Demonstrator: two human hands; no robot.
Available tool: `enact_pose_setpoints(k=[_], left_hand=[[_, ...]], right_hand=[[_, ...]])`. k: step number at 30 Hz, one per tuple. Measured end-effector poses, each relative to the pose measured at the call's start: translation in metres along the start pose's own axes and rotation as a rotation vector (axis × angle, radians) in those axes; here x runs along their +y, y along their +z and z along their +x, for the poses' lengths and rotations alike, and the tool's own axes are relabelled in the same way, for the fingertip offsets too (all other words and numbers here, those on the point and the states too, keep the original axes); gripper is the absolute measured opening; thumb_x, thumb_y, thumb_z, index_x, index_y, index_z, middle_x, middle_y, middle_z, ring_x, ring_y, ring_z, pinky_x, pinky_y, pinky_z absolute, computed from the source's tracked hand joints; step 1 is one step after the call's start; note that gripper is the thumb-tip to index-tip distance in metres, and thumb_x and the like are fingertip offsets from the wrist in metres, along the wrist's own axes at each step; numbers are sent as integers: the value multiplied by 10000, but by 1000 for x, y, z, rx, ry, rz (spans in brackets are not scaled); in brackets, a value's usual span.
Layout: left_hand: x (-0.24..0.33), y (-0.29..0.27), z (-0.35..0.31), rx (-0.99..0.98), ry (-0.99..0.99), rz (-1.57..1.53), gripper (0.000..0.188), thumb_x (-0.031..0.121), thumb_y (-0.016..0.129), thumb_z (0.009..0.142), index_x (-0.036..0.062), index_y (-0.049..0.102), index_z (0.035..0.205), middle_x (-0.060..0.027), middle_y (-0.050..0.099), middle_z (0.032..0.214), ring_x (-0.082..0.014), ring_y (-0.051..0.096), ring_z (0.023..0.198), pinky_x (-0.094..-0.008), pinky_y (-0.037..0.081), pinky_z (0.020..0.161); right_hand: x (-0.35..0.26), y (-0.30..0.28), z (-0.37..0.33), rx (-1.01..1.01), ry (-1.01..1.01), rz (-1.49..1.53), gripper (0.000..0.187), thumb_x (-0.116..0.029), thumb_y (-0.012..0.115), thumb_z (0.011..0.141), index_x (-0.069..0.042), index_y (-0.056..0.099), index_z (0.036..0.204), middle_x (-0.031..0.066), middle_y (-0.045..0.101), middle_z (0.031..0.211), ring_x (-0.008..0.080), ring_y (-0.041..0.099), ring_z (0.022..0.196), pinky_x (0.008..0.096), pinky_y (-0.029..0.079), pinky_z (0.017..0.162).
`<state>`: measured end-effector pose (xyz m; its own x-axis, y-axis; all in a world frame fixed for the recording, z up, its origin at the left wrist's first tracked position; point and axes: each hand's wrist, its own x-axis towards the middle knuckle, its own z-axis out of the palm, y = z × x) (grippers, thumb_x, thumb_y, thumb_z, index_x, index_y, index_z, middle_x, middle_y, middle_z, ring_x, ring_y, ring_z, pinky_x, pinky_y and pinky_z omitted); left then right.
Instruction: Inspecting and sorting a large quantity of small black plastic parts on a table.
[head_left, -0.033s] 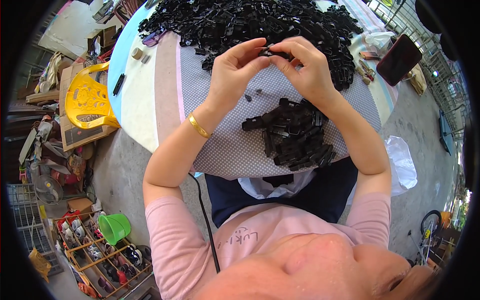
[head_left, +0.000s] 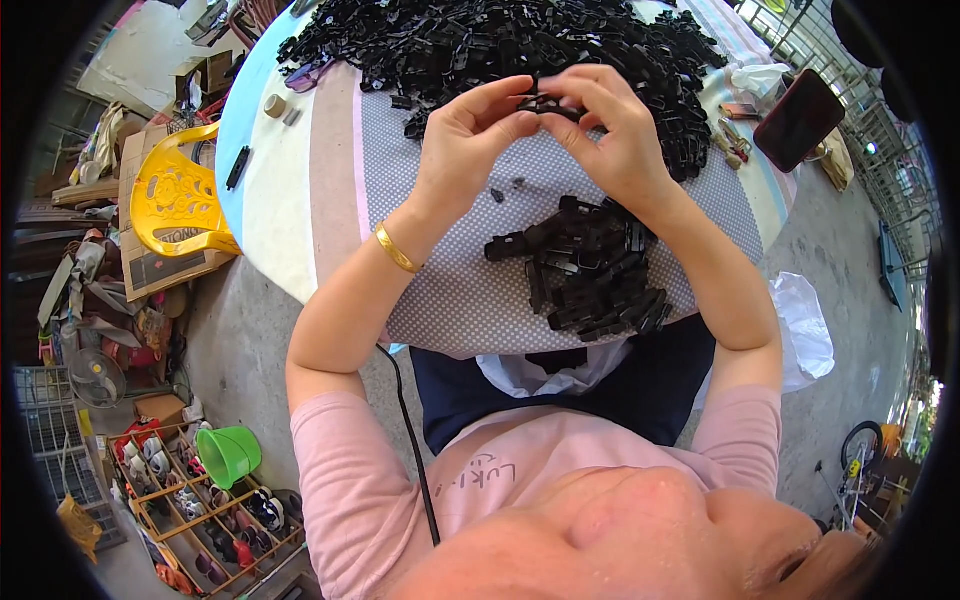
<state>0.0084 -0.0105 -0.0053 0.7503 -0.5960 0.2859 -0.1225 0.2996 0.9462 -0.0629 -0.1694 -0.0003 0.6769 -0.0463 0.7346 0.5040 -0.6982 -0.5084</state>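
I watch remotely: the left hand (head_left: 466, 142) and right hand (head_left: 622, 142) pinch a small black plastic piece (head_left: 550, 106) between fingertips — over a dotted grey cloth (head_left: 450, 285). It looks light, stiff, slightly slippery — best held by its ends.

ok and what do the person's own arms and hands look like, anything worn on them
Both the left hand and right hand are gloveless. Short, pale pink sleeves end near the elbows. A smooth gold-coloured bangle circles the left wrist; the right wrist shows none.
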Motion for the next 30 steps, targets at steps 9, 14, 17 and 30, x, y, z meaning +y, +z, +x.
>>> enact_pose_setpoints(k=[9,14,17,30], left_hand=[[10,3,-4,-83,60,145,392,6,632,796,31,549,1178,-96,635,966,-118,616,857,-226,511,763],[14,7,-7,-130,57,142,403,-2,629,792,26,510,1176,-104,636,952,-118,614,856,-219,502,756],[15,15,-16,-459,27,356,275,1,655,761,16,597,1029,-84,632,994,-160,603,904,-282,482,817],[19,-39,6,-36,210,1364,182,73,649,748,10,647,919,-119,586,876,-238,595,774,-310,475,701]], right_hand=[[9,-21,7,-252,303,445,372,-155,744,730,-7,619,1047,75,662,867,128,632,822,234,507,755],[17,-31,12,-303,305,540,317,-208,668,810,-9,617,1052,70,652,906,122,622,838,232,501,741],[36,-47,21,-247,374,479,374,-350,544,890,-17,614,1045,57,646,912,122,611,807,249,496,716],[39,-17,-1,-493,199,-714,266,-279,671,706,-66,650,864,73,619,814,256,611,785,354,491,698]])
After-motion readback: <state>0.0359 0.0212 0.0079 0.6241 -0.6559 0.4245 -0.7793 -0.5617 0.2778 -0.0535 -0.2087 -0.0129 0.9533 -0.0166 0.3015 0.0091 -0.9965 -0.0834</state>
